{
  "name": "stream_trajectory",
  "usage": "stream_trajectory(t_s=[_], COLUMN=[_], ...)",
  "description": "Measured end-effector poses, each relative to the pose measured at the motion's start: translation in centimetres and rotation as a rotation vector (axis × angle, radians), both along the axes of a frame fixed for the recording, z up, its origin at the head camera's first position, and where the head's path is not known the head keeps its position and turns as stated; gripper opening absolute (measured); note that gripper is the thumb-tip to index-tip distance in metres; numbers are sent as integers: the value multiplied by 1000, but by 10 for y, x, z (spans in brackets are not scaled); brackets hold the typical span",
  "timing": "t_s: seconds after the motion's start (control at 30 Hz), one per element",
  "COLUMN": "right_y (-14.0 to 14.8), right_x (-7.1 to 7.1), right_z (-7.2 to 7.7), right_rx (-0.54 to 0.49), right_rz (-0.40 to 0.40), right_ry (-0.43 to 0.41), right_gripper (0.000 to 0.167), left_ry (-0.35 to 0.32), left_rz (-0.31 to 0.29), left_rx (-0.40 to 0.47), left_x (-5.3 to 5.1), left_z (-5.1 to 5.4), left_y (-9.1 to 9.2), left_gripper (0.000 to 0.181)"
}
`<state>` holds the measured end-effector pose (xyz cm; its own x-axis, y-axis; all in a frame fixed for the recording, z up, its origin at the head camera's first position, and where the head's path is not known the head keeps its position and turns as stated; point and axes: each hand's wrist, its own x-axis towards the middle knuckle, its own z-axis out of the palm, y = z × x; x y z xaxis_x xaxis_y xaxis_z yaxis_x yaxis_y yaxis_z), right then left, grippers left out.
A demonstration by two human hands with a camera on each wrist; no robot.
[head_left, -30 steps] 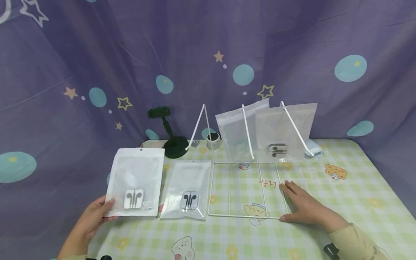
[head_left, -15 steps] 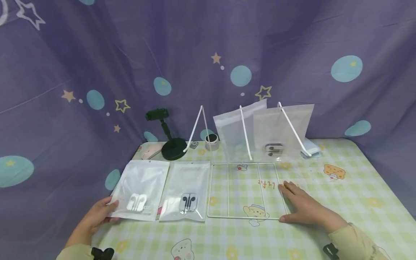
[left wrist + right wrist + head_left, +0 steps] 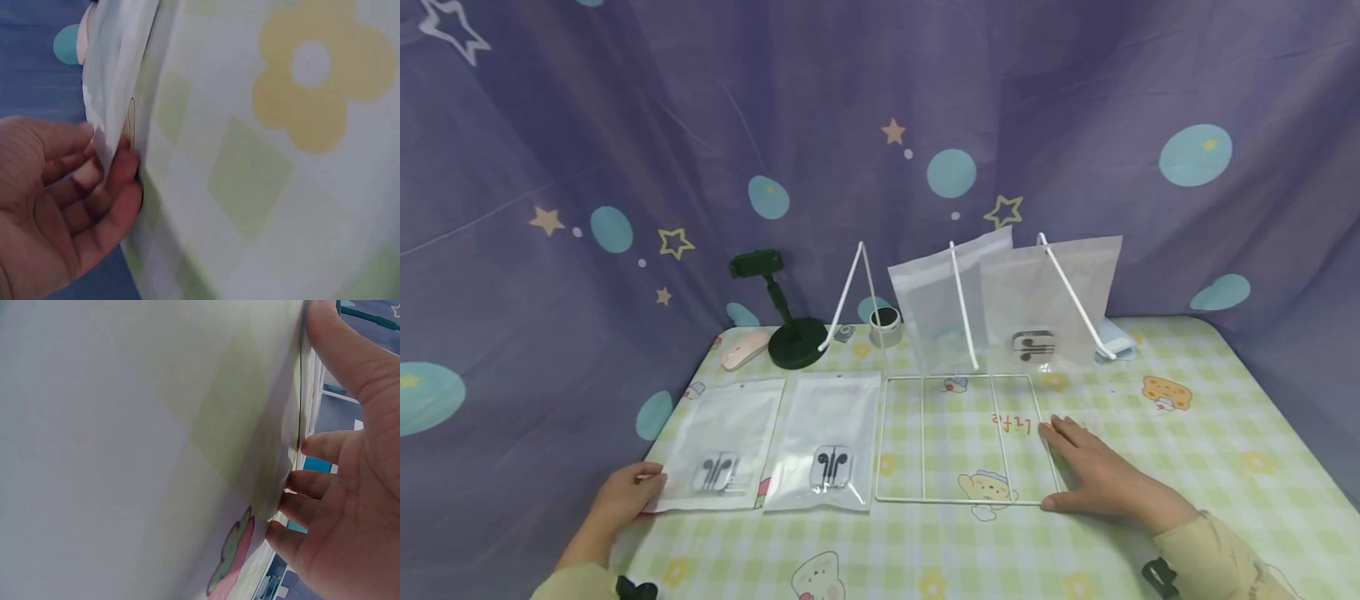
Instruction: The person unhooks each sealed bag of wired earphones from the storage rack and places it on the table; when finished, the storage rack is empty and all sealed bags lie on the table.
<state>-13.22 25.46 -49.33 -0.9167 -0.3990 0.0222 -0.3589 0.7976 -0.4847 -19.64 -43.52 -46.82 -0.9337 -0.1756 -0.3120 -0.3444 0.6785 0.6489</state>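
Observation:
At the left of the head view, my left hand (image 3: 625,496) pinches the lower left corner of a clear-and-white zip bag (image 3: 722,417) that holds earphones in a case. In the left wrist view, the thumb is above that corner and the fingers are beneath it. Beside it on the table lies a second bag (image 3: 831,417) with dark earphones. My right hand (image 3: 1097,475) rests with spread fingers at the right edge of a white wire rack's base (image 3: 951,501), thumb near its front corner. The right wrist view shows those fingertips on the tabletop.
White rack arms (image 3: 964,308) rise at the back, with two more zip bags (image 3: 1052,283) standing among them. Behind are a dark green phone stand (image 3: 797,342), a pale pink mouse (image 3: 745,350), a small round container (image 3: 886,327) and a light blue item (image 3: 1116,340).
The left hand has lowered the held bag from a raised position onto the table beside the other bag. The right hand has stayed at the rack's edge.

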Motion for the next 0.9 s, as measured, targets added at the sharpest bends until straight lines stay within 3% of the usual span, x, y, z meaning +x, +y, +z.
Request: stream_trajectory(t_s=[0.1, 0.2, 0.37, 0.5, 0.67, 0.73, 0.9], right_y=[0, 0, -1, -1, -1, -1, -2], right_x=[0, -1, -1, -1, -1, -1, 0], right_z=[0, 0, 0, -1, 1, 1, 2], right_rx=[1, -2, -2, 4, 1, 3, 2], right_rz=[-1, -1, 2, -1, -3, -3, -4], right_ry=[-2, -15, -35, -27, -13, -17, -30], right_gripper=[110, 110, 111, 110, 110, 110, 110], left_ry=[12, -5, 4, 107, 346, 428, 536], left_rz=[-42, -51, -56, -96, -200, -241, -351], left_rx=[-245, -434, -578, -611, -607, -583, -446], left_x=[0, 0, 2, 5, 10, 10, 8], left_z=[6, 12, 23, 31, 35, 35, 34], left_y=[0, 4, 14, 30, 67, 86, 138], left_gripper=[42, 40, 41, 39, 34, 32, 28])
